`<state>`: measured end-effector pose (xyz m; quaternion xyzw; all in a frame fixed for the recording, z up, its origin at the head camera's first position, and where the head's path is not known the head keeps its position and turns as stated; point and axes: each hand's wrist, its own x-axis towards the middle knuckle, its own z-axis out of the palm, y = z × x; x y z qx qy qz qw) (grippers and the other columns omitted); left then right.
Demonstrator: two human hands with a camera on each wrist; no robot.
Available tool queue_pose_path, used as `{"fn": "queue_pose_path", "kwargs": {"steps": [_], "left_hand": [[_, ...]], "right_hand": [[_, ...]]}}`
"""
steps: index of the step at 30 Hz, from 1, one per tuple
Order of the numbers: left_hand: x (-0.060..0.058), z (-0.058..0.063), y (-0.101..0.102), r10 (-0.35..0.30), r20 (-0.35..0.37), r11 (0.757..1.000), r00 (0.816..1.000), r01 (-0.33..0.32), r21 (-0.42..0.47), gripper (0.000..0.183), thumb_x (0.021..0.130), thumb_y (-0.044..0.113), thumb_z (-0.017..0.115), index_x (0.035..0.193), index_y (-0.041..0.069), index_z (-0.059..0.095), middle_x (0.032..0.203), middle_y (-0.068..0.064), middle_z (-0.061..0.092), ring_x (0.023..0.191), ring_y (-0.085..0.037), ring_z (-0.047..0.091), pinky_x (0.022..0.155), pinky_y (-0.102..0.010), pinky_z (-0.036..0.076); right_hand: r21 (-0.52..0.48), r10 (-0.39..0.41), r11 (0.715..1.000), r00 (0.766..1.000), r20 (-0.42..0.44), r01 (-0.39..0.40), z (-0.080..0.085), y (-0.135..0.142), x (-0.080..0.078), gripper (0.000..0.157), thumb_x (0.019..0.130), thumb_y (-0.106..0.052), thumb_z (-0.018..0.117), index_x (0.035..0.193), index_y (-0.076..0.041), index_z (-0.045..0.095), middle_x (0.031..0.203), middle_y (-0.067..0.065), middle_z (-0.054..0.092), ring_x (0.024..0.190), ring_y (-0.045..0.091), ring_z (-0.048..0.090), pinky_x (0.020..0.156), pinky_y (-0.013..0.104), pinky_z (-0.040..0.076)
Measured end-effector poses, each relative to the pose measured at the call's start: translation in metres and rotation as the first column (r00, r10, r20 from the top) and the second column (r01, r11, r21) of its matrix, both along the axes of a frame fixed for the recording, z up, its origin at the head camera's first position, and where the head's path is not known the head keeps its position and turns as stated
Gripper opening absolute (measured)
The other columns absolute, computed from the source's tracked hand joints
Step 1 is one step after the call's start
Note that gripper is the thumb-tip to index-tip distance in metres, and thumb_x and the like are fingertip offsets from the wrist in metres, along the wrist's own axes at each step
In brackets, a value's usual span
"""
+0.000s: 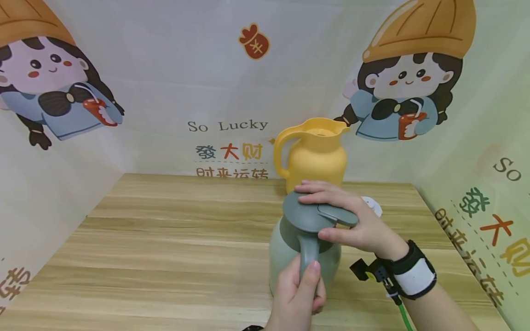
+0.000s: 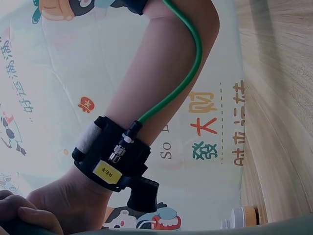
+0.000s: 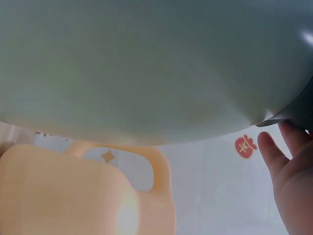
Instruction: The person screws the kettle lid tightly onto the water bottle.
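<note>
A pale green thermos jug with a grey-green lid stands on the wooden table in the head view. Its handle faces me, and my left hand grips it low down, thumb along the near side. From the right, my right hand holds the lid: fingers lie across the top and the thumb is at the near rim, with the lid's lever between them. In the right wrist view the jug's body fills the upper part, and fingers reach the lid's edge.
A yellow jug without a lid stands behind the green one, near the back wall. A small white round piece lies behind my right hand; its orange base shows in the left wrist view. Printed sheets wall the wooden table.
</note>
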<state>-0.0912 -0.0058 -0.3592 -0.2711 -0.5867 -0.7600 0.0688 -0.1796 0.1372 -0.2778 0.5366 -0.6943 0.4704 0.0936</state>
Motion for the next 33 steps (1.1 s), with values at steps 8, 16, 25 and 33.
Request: {"fn": "queue_pose_path", "kwargs": {"steps": [8, 16, 25, 33], "left_hand": [[-0.001, -0.002, 0.000, -0.024, -0.027, 1.000, 0.999, 0.024, 0.011, 0.023, 0.099, 0.000, 0.031, 0.077, -0.004, 0.038, 0.044, -0.012, 0.034, 0.039, -0.008, 0.031, 0.035, -0.017, 0.024], [-0.002, -0.003, 0.000, -0.028, -0.047, 0.999, 0.999, 0.029, 0.020, 0.023, 0.099, -0.002, 0.030, 0.077, -0.004, 0.038, 0.044, -0.013, 0.034, 0.038, -0.010, 0.030, 0.034, -0.016, 0.024], [-0.003, -0.004, 0.000, -0.008, -0.093, 1.000, 0.996, 0.010, 0.021, 0.023, 0.098, -0.005, 0.029, 0.077, -0.004, 0.039, 0.043, -0.011, 0.034, 0.037, -0.009, 0.031, 0.033, -0.016, 0.025], [-0.003, -0.004, 0.000, -0.007, -0.048, 1.000, 0.999, 0.008, 0.005, 0.023, 0.098, -0.004, 0.030, 0.077, -0.004, 0.038, 0.043, -0.012, 0.034, 0.038, -0.010, 0.031, 0.035, -0.015, 0.025]], "right_hand": [[-0.027, -0.103, 0.994, 0.994, -0.030, 0.102, 0.001, -0.004, 0.010, 0.041, 0.080, -0.008, 0.067, 0.118, 0.002, 0.054, 0.126, 0.023, 0.047, 0.122, 0.038, 0.035, 0.102, 0.031, 0.028], [-0.058, -0.293, 0.956, 0.940, -0.174, 0.287, 0.002, -0.012, 0.023, 0.041, 0.086, -0.027, 0.064, 0.116, 0.000, 0.057, 0.125, 0.015, 0.051, 0.118, 0.035, 0.042, 0.101, 0.033, 0.031], [-0.097, -0.466, 0.880, 0.811, -0.353, 0.464, -0.017, -0.014, 0.016, 0.050, 0.090, -0.050, 0.052, 0.117, -0.008, 0.059, 0.123, 0.008, 0.054, 0.113, 0.025, 0.047, 0.094, 0.040, 0.037], [-0.069, -0.545, 0.822, 0.745, -0.384, 0.566, -0.018, -0.016, 0.023, 0.049, 0.089, -0.050, 0.053, 0.118, -0.011, 0.059, 0.123, 0.005, 0.054, 0.114, 0.022, 0.046, 0.094, 0.042, 0.037]]}}
